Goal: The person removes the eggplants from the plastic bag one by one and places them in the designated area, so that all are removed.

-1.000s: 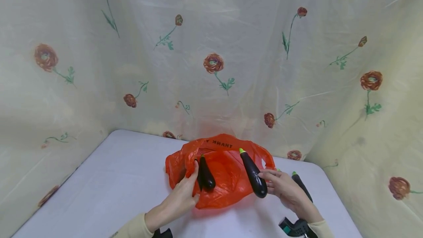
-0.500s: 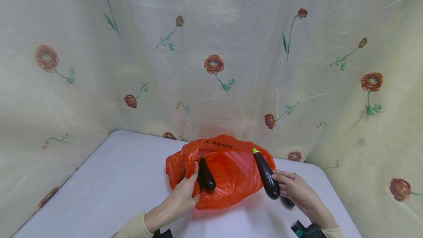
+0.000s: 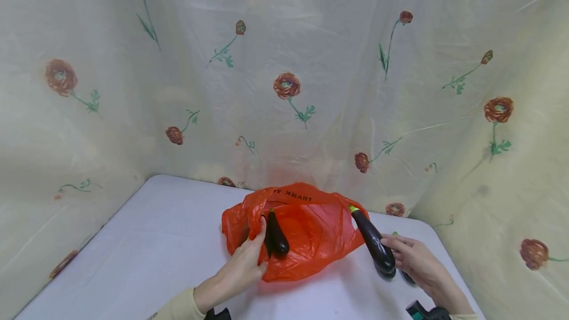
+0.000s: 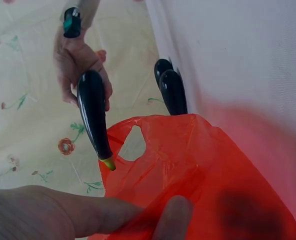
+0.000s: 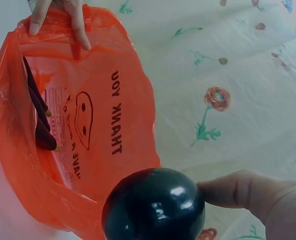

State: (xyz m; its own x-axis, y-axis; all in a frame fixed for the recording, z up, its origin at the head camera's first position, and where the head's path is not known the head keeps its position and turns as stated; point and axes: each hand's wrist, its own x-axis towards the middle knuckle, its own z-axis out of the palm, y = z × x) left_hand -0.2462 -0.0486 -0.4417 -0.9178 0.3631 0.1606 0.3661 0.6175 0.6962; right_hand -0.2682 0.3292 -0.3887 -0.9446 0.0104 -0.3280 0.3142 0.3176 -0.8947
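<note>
An orange-red plastic bag [image 3: 311, 256] with "THANK YOU" printing lies on the white table, its mouth held apart. My left hand [image 3: 242, 263] pinches the bag's near-left rim between thumb and fingers. Inside the bag are eggplants [image 3: 277, 236], also visible through the mouth in the right wrist view. My right hand [image 3: 415, 260] grips another eggplant [image 3: 373, 238] near its rounded end, raised at the bag's right side with the green stem end pointing toward the bag. In the left wrist view, two more eggplants [image 4: 173, 92] lie on the table, partly hidden in the head view.
The white table [image 3: 178, 226] extends left of the bag and in front of it. A floral plastic curtain [image 3: 249, 88] hangs behind the table and along both sides. Dark devices [image 3: 426, 312] are strapped to the wrists.
My right hand has moved to the right with the eggplant, from in front of the bag to its right edge. The left hand keeps its grip on the bag and stays in place.
</note>
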